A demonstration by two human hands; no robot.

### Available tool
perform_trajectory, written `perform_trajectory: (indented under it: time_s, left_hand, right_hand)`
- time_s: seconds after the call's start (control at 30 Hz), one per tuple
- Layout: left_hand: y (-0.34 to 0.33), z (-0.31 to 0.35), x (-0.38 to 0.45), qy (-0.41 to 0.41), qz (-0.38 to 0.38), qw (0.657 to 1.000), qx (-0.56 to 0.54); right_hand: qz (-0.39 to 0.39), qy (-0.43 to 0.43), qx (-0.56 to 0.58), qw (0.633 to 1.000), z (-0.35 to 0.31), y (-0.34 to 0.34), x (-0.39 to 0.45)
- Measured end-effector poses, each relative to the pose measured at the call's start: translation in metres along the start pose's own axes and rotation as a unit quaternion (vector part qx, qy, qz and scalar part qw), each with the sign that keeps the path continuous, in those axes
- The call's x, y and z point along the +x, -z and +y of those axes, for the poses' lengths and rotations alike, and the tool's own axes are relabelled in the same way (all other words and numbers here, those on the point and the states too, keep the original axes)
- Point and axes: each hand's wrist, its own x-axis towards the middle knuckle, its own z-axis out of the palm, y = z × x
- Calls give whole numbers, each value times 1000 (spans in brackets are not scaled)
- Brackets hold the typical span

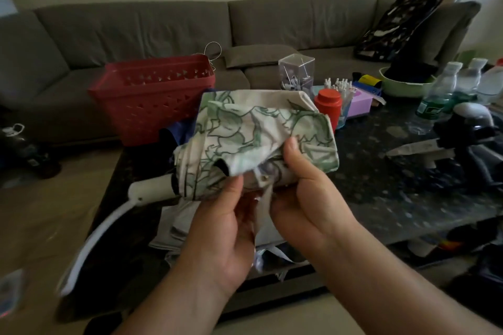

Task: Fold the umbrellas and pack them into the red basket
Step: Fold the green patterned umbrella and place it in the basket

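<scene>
Green-leafed cream umbrella [261, 139] bunched, near upright red basket [152, 98].

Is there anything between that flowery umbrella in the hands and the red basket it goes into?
Nothing visible blocks it. The white, green-leaf-patterned fabric umbrella, held by the left hand and right hand, sits just in front of the red plastic lattice basket, whose top is open.

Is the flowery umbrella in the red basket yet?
No. Both hands, left hand and right hand, hold the umbrella above the table, in front of the red basket.
</scene>
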Motion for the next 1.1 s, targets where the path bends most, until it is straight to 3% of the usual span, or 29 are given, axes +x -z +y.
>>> perform_trajectory:
  time_s: [0.17, 0.3, 0.37, 0.43, 0.5, 0.57, 0.6, 0.63, 0.8, 0.9, 0.93, 1.03, 1.1]
  left_hand:
    - [8, 13, 6, 28, -46, 998, -18]
    - [19, 27, 12, -6, -16, 1000, -19]
    - [23, 36, 14, -36, 11, 999, -11]
    - [25, 44, 14, -53, 31, 998, -8]
    - [26, 49, 12, -54, 22, 998, -9]
    - [26, 50, 11, -52, 12, 999, 1]
    - [26, 51, 10, -52, 12, 999, 10]
    - [28, 51, 11, -51, 12, 999, 15]
    - [33, 47, 13, -69, 42, 996, 35]
    - [32, 45, 13, -68, 45, 996, 48]
    - [31, 44, 13, -65, 49, 995, 49]
    - [30, 49, 12, -58, 59, 994, 66]
    - [30, 54, 12, -59, 61, 993, 85]
  right_hand:
    - [10, 14, -89, 996, 7, -2, -9]
    - [27, -17, -140, 990, -12, 6, -3]
    - [75, 52, -210, 973, -27, 12, -1]
    - [124, 204, -387, 891, -38, 15, -3]
    - [50, 329, -556, 762, -40, 14, -9]
    - [-40, 370, -693, 618, -30, 14, -12]
    - [-58, 369, -728, 575, -24, 17, -11]
    - [-60, 353, -740, 570, -20, 19, -9]
    - [-38, 253, -711, 655, -19, 14, -10]
    - [-13, 200, -718, 666, -11, 7, -9]
    - [-6, 178, -703, 688, -9, 5, -7]
    - [-9, 48, -554, 831, -14, -5, -9]
    - [-26, -54, -456, 888, -17, -7, -13]
